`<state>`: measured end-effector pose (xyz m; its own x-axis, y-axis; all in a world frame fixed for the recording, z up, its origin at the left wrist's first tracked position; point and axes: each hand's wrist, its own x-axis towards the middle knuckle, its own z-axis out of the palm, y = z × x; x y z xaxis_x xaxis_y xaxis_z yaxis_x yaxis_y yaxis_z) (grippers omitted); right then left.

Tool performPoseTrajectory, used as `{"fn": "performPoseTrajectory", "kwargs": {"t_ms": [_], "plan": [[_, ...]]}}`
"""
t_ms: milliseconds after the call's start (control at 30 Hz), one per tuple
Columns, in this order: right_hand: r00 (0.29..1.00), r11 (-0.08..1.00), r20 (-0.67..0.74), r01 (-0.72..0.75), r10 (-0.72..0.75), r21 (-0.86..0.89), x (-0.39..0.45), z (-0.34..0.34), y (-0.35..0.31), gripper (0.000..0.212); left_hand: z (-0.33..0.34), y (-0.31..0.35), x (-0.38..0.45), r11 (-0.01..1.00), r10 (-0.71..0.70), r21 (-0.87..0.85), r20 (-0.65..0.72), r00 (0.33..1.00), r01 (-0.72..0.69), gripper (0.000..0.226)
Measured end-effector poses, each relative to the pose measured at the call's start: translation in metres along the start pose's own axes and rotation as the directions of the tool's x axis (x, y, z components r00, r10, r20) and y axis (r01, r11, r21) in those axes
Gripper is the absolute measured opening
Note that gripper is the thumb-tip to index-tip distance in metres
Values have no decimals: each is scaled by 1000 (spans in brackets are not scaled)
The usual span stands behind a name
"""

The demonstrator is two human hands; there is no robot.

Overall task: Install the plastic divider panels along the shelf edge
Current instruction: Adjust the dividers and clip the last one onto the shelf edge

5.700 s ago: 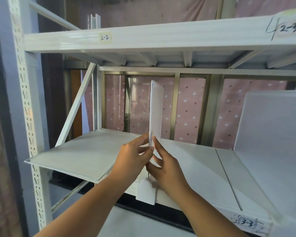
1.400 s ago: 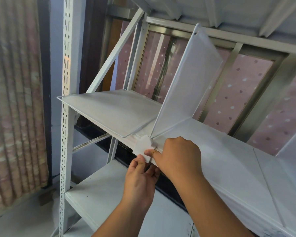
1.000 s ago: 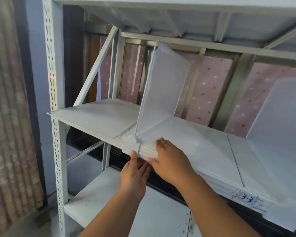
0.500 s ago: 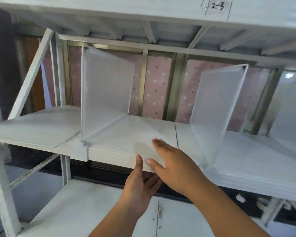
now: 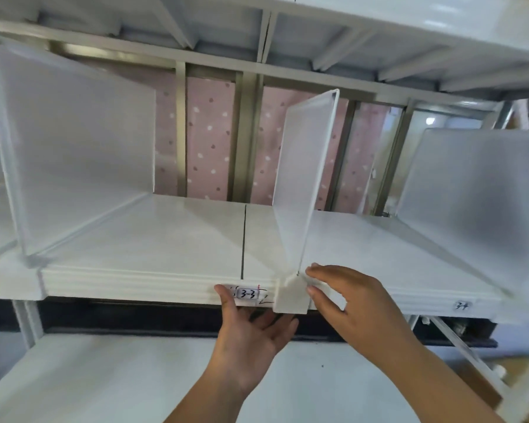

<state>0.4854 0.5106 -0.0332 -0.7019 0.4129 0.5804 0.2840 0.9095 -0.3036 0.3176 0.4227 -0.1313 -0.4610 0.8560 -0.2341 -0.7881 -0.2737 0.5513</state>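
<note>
Three translucent white plastic divider panels stand upright on the white shelf (image 5: 165, 239): a left panel (image 5: 74, 141), a middle panel (image 5: 306, 178) and a right panel (image 5: 477, 203). The middle panel's front clip (image 5: 292, 296) hooks over the shelf's front edge. My right hand (image 5: 351, 303) touches that clip from the right, fingers spread, thumb and forefinger at the clip's top. My left hand (image 5: 251, 331) is under the shelf edge, palm up, thumb on the front lip beside the "3-3" label (image 5: 247, 294). Neither hand grips anything.
An upper shelf (image 5: 318, 32) with ribs runs overhead. A lower shelf (image 5: 104, 377) lies beneath my arms. Pink dotted fabric (image 5: 209, 141) hangs behind metal uprights. A seam (image 5: 243, 236) splits the shelf boards left of the middle panel. A second label (image 5: 461, 306) marks the edge at right.
My view and both hands have shifted right along the shelf edge, from the left panel's clip to the middle panel's clip. The left panel stays standing where it was let go.
</note>
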Motion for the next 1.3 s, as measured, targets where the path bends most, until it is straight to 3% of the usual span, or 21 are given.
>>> {"fn": "performPoseTrajectory", "kwargs": {"t_ms": [67, 233, 400, 767, 1300], "plan": [[999, 999, -4, -45, 45, -12, 3, 1, 14, 34, 0, 0, 5, 999, -9, -36, 13, 1000, 9, 123], [954, 991, 276, -102, 121, -81, 24, 10, 43, 75, 2, -1, 9, 999, -29, -23, 107, 994, 31, 133], [924, 995, 370, -75, 95, -70, 41, 13, 57, 73, 0, -1, 15, 996, -67, -35, 218, 974, 76, 138], [973, 995, 216, -58, 75, -84, 37, 20, 64, 66, -4, -2, 28, 996, -90, 8, 320, 943, 92, 150], [969, 938, 110, -181, 221, -294, 36, 33, 28, 78, -19, 6, 25, 997, -79, 41, 330, 941, 69, 128]]}}
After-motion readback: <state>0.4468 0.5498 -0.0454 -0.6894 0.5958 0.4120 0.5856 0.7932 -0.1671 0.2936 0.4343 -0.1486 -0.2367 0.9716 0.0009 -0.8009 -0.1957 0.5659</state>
